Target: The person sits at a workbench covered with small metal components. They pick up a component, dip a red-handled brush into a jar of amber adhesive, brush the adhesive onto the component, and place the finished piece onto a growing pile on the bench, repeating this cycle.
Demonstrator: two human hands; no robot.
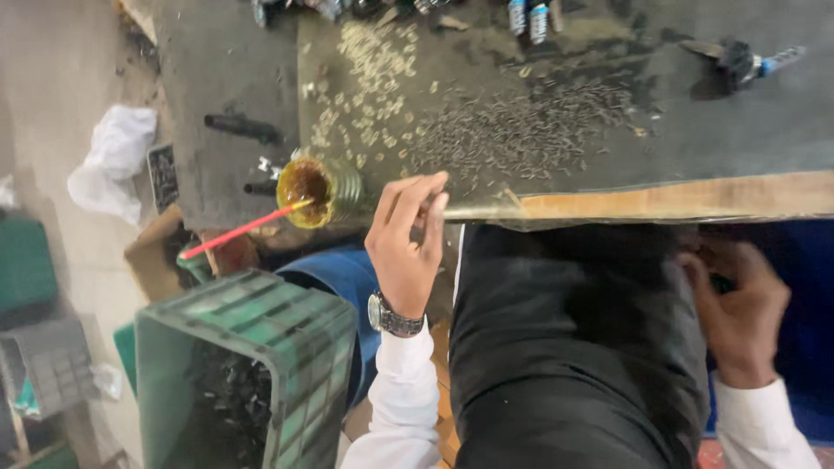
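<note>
Two hands noted: my left hand, fingers pinched together, touches the grey counter's wooden edge beside small dark metal pins; my right hand curls below it, grip indeterminate.

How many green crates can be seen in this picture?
2: one big crate beside the left hand, holding dark metal bits, and one at the left edge, partly cut off. Others may lie outside the view.

placard: small dark rectangular plate, pale markings, at your bench's left edge
cardboard box: brown, open, just below it
</note>
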